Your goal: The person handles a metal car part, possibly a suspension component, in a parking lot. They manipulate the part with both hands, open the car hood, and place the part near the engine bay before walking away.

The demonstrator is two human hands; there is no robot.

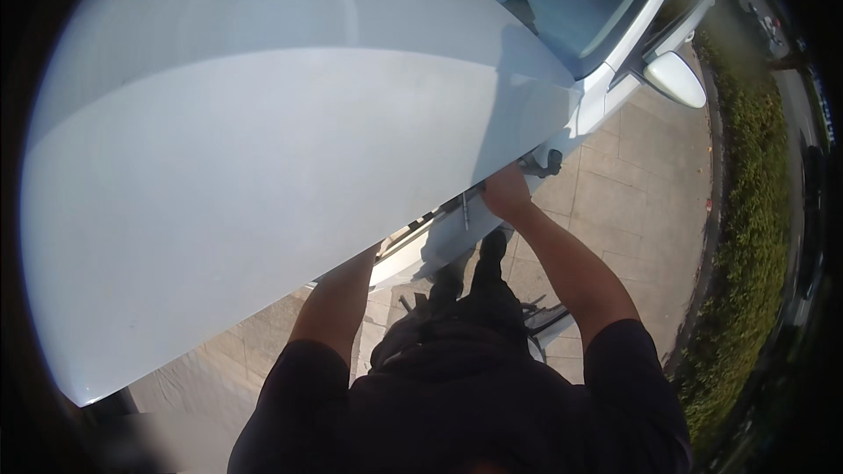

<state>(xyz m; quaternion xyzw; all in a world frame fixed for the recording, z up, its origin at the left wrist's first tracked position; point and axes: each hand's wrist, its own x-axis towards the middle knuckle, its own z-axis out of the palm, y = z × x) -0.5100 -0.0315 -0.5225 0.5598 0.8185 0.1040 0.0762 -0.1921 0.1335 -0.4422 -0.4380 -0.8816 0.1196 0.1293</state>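
A raised white car hood (pixel 290 167) spreads over much of the view. Under its lower edge reaches my left forearm (pixel 344 298); the hood hides the left hand and whatever it touches. Further right, my right hand (pixel 507 193) is at the hood's edge, above the white fender (pixel 470 219). The back of this hand shows, but its fingers are tucked out of sight. Just beyond it, a dark object with a knob-like end (pixel 551 163) sticks out over the fender; its kind is unclear. A thin metal rod (pixel 465 209) stands left of the right hand.
The windshield (pixel 571 0) and a white side mirror (pixel 676 79) lie at the upper right. Paving (pixel 641 175) runs beside the car to a green hedge (pixel 742 263). Near my legs is a partly hidden light-coloured object with dark bars (pixel 546 323).
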